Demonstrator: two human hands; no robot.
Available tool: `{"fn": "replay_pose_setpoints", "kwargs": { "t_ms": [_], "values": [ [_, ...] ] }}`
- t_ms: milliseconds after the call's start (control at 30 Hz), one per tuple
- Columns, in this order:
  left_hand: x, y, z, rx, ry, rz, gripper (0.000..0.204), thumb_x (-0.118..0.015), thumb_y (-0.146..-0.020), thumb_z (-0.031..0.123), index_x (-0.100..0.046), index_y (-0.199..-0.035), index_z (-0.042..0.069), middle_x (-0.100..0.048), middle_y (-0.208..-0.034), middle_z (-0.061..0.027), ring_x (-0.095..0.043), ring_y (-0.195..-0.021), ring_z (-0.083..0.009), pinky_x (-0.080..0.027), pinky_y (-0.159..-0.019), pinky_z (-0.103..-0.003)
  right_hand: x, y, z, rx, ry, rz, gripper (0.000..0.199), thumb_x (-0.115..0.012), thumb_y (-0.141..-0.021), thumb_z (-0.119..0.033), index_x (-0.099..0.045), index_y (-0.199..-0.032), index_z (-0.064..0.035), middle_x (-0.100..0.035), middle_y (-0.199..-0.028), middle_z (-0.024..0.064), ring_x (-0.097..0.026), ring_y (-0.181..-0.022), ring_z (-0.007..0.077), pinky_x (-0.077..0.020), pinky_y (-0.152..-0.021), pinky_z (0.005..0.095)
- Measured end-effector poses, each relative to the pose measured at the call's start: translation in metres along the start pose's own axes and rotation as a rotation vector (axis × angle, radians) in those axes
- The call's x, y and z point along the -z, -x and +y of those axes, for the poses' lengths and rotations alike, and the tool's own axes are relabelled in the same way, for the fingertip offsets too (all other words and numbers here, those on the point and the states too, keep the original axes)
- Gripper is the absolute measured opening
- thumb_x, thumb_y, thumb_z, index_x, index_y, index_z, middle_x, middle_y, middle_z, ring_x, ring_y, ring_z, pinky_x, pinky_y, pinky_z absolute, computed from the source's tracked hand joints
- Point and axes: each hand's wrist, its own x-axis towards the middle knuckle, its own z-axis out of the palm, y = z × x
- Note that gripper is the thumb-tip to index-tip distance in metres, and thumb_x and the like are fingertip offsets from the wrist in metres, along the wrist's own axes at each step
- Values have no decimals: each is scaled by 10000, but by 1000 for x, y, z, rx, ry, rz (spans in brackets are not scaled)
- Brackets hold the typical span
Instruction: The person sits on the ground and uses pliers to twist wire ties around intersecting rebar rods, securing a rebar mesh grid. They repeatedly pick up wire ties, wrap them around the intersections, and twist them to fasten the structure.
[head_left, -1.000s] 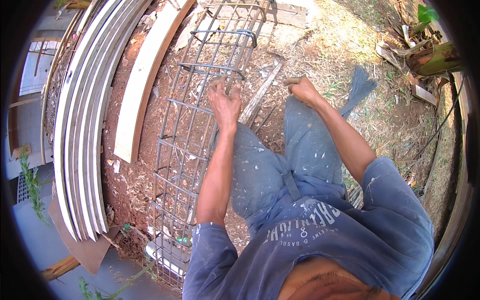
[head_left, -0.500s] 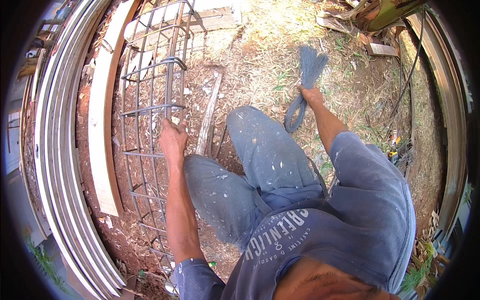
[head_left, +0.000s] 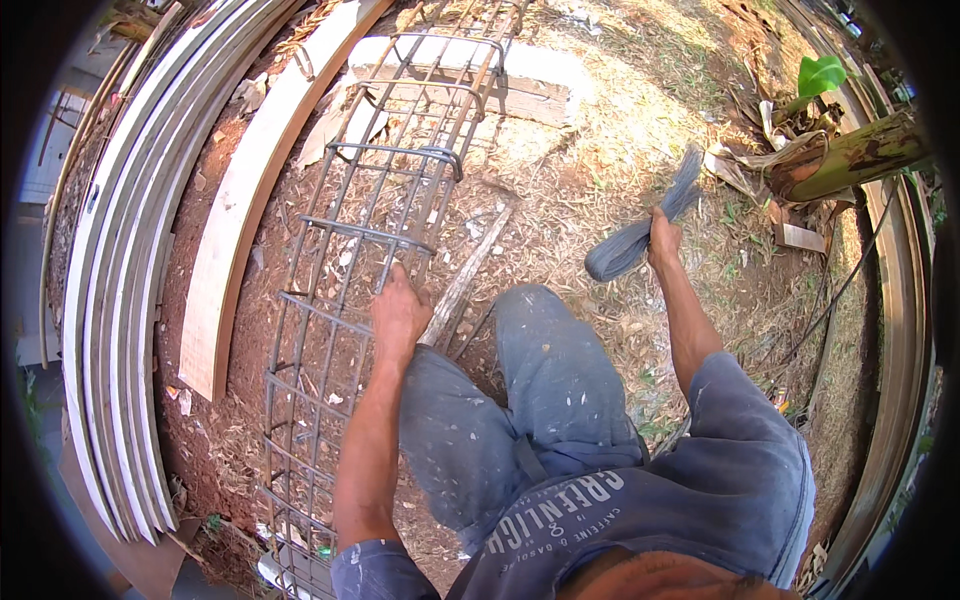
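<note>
Right hand [head_left: 663, 240]: closed round the middle of the wire [head_left: 622, 250], held off to the right of the knees, well apart from the cage.
Wire: a grey bundle in the right fist, with a rounded, folded end sticking out to the hand's left and the other end beyond its knuckles.
Left hand [head_left: 400, 308]: laid at the cage's near side, fingers partly curled by a long bar; whether they grip it or only rest there, I cannot tell.
Cage [head_left: 370, 236]: under and left of the left hand, running from beyond its fingertips back past its forearm.
Cage, done: long bars lie in place with hoops set across them at intervals, both ahead of the left hand and behind it, so the frame looks largely formed.
Cage, left: the joints are too small to show which are tied; any tying that remains cannot be counted.
Wire, left: no loose strand shows at either hand, and the bundle looks mostly unused, as I judge it.
Timber [head_left: 525, 92]: ahead of the left hand, crossing beneath the cage.
Plank [head_left: 232, 265]: left of the left hand, beyond the cage.
Stick [head_left: 472, 268]: just right of the left hand, on the ground.
</note>
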Motion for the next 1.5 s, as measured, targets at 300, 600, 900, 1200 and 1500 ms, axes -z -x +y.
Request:
{"fn": "replay_pose_setpoints", "kwargs": {
  "t_ms": [300, 600, 900, 1200, 1500],
  "values": [
    [14, -2, 2, 63, 93, -109, 514, -637, -843, 211, -417, -1198, -89, -627, -892, -315, -664, -756, -453, -551, -642, -504, -168, -9, -221, 313, 526, -6, 612, -734, -686, -471, -688, -1003, 50, -688, -1009, 216, -651, -989, 318, -483, -873, 375],
    [15, -5, 8, 171, 156, -212, 507, -669, -827, 230, -444, -1167, -73, -601, -978, -305, -656, -783, -458, -535, -654, -519, -295, -79, -210, 659, 1136, -158, 577, -522, -863, -486, -630, -1180, -17, -526, -1280, 302, -558, -1136, 444, -467, -953, 461],
    [21, -4, 8, 115, 163, -152, 524, -673, -822, 246, -450, -1168, -79, -598, -955, -309, -669, -713, -435, -552, -586, -491, -242, -53, -195, 896, 674, -43, 665, -473, -907, -562, -594, -1214, 16, -630, -1132, 269, -586, -1112, 389, -462, -925, 440],
    [9, 5, 13, 235, 137, -30, 569, -686, -777, 319, -507, -1194, -24, -637, -954, -296, -660, -820, -418, -529, -700, -492, -104, 162, -39, 534, 722, -1143, 446, -415, -990, -385, -663, -1079, -24, -480, -620, 6, -427, -571, 122, -396, -593, 322],
    [20, -2, -1, 266, 583, 433, 440, -651, -854, 270, -591, -1203, 11, -508, -1249, -208, -462, -1219, -352, -366, -1039, -452, -186, 218, -52, 417, 353, -1211, 354, -537, -910, -92, -609, -1253, -43, -593, -1253, 186, -566, -1138, 263, -440, -979, 348]
  ]
}}
